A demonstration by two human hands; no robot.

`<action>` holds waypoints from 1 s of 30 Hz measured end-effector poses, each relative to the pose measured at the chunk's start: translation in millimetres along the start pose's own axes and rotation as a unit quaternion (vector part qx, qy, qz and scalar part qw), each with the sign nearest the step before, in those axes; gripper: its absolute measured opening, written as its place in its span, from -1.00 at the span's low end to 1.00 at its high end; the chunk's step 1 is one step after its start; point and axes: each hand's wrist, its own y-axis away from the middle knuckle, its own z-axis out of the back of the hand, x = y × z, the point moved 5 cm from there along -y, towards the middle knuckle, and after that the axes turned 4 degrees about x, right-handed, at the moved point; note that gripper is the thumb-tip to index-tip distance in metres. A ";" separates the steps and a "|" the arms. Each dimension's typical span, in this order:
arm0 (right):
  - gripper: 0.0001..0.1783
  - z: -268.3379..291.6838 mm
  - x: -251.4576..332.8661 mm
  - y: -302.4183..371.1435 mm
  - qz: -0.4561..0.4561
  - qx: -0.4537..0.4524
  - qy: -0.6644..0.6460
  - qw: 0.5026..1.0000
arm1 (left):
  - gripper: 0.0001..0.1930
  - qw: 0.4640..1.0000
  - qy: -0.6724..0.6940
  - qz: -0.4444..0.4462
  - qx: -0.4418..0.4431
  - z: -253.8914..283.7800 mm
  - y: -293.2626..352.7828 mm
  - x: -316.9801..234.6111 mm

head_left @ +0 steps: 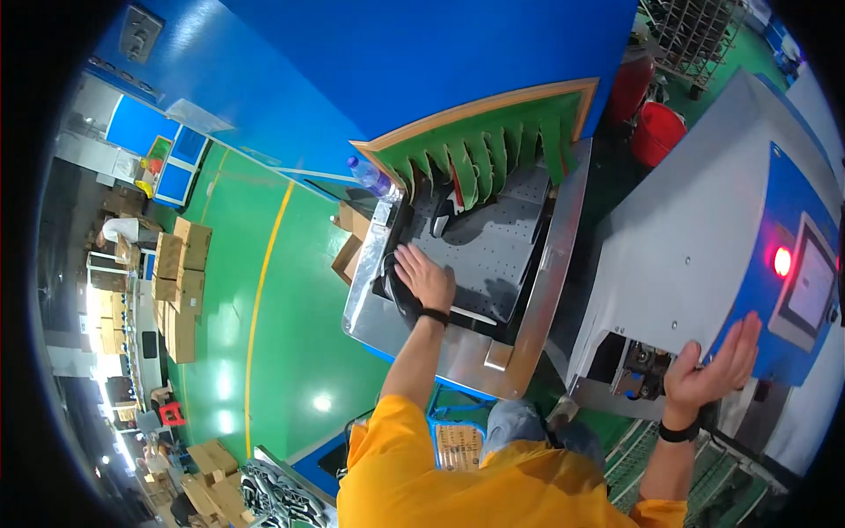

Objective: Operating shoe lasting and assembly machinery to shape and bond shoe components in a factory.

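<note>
My left hand (426,280) reaches over the near left part of a dark perforated conveyor bed (502,233). Its fingers are stretched out and lie across a black shoe (401,297), which is partly hidden beneath the hand. Farther in, a second black shoe (446,211) with a light grey part sits on the bed at the green strip curtain (484,163); some strips cover it. Off to the right, my right hand (715,363) is open, fingers extended, beside the blue front of a grey machine (704,238). Whether it touches the panel I cannot tell.
A metal rim (550,264) frames the bed under a large blue housing (422,53). A purple-capped bottle (371,179) stands at its left corner. The machine's screen (810,280) has a red light (782,261) beside it. A red bucket (658,134) stands behind; cartons (180,290) are stacked far left.
</note>
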 end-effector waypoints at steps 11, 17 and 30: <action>-0.39 -1.0 8.4 6.1 0.028 -0.029 0.040 0.998 | -0.63 0.988 -0.127 -0.020 0.086 49.3 12.8 44.6; -0.40 -38.9 20.5 -7.5 0.036 -0.060 0.012 0.997 | -0.82 0.984 0.006 -0.031 0.175 43.8 -6.8 88.5; -0.46 -51.3 41.7 -25.6 -0.002 -0.073 0.004 0.997 | -0.86 0.985 -0.107 -0.005 0.139 39.1 104.4 180.1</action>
